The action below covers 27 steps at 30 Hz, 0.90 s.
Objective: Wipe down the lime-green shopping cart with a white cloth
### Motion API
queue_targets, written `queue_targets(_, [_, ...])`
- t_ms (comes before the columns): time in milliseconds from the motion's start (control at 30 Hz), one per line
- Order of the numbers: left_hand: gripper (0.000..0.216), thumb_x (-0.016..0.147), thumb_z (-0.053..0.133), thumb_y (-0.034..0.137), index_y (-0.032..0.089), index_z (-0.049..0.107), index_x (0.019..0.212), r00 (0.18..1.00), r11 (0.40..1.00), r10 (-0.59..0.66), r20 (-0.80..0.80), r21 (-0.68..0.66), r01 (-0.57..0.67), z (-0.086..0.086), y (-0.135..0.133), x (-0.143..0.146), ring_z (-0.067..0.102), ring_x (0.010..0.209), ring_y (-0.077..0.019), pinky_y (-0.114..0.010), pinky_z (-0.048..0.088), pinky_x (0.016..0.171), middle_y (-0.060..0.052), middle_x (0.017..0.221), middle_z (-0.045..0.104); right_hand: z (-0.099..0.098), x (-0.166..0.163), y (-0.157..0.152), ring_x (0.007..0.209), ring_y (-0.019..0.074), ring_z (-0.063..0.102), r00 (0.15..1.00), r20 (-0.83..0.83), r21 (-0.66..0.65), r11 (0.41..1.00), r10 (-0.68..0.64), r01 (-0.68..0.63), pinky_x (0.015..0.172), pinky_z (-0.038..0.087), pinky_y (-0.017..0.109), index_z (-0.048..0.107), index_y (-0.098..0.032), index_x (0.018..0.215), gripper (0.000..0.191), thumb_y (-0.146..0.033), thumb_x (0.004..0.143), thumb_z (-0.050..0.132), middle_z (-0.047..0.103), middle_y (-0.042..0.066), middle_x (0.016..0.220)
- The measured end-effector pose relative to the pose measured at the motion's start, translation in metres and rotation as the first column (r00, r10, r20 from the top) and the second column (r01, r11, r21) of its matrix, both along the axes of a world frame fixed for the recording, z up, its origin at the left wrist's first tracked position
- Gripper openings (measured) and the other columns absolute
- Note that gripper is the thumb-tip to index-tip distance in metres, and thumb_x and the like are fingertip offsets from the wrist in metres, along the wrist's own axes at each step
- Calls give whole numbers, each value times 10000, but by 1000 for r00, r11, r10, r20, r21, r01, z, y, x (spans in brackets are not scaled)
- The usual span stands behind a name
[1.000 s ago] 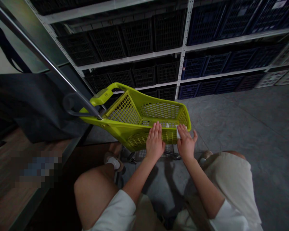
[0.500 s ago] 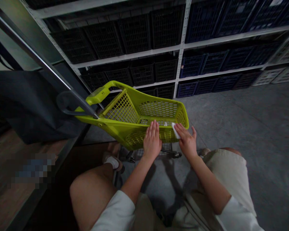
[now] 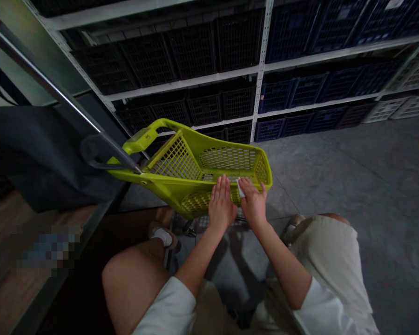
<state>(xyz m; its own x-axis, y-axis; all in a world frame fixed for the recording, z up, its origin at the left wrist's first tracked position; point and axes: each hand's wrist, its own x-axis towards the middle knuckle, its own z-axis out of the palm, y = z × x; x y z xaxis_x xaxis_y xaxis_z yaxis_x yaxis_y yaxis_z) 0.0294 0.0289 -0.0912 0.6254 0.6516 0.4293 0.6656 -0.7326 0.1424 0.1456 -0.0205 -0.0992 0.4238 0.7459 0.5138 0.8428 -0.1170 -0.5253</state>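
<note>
A yellow-green plastic shopping basket cart [image 3: 167, 187] stands in front of my knees, its hole-patterned walls showing. My left hand [image 3: 222, 204] lies with its fingers stretched out over the near side of the cart, by the rim. Just to its right, my right hand [image 3: 253, 204] presses a folded white wipe [image 3: 240, 188] against the same side, fingertips at the rim. Only the left edge of the wipe shows; the rest is under the fingers.
White metal shelving [image 3: 260, 83] with rows of black crates [image 3: 192, 49] and blue crates [image 3: 295, 32] runs behind the cart. A metal pole [image 3: 56, 88] slants in from upper left. At left stands a wooden-topped table [image 3: 7, 274]. Grey floor [image 3: 335, 172] extends right.
My right hand has slid left along the cart's near side with the white wipe, closer to my left hand. The left hand stays in place.
</note>
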Motion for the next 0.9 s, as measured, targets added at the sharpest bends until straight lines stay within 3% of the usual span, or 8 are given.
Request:
queue_targets(133, [753,873,463,149,71,168,1562,1000,1000,19,-13,18,-19,-4,3,-1,125,1556,-259,-479,268,1252,-186,1655,241,8,-16,8,1420,213,462,987,66,-50,988,149,-145,1213,150,523,555,-196,1395,672,-6,768,408,560,91,1473])
queue_targets(267, [852,795,506,108,56,143,1564,1000,1000,2,-14,16,-1,1,2,-4,101,1560,-265,-475,251,1256,-188,1667,193,1,10,-9,1427,200,452,968,146,-60,979,202,-195,1220,119,535,499,-235,1443,743,10,748,405,547,73,1488])
queue_targets(467, [872,787,528,106,27,141,1564,999,1000,10,-45,9,-9,6,-1,-4,99,1562,-264,-455,235,1264,-184,1672,173,-29,74,-52,1410,210,477,989,151,-21,1000,4,0,1206,177,536,526,-235,1416,697,-32,759,412,564,73,1474])
queue_targets(567, [878,786,532,105,27,139,1567,998,1000,5,-57,13,-5,5,-1,-4,88,1563,-263,-447,228,1268,-173,1676,165,-40,86,-63,1403,222,487,991,106,-16,996,-84,86,1190,213,554,556,-226,1387,645,-57,784,401,578,84,1458])
queue_targets(733, [849,826,527,158,32,137,1570,999,1000,-1,-32,20,1,3,-2,-3,64,1565,-256,-441,219,1270,-168,1680,154,-26,51,-42,1396,234,496,985,51,6,987,-163,163,1192,201,561,584,-185,1354,594,-58,807,391,602,106,1427])
queue_targets(900, [728,913,451,211,52,176,1568,997,999,47,-55,23,-45,-2,0,1,110,1559,-248,-447,251,1258,-167,1669,202,3,-8,0,1407,208,480,997,55,-34,998,47,-45,1209,184,517,588,-183,1355,621,-21,790,387,593,94,1440])
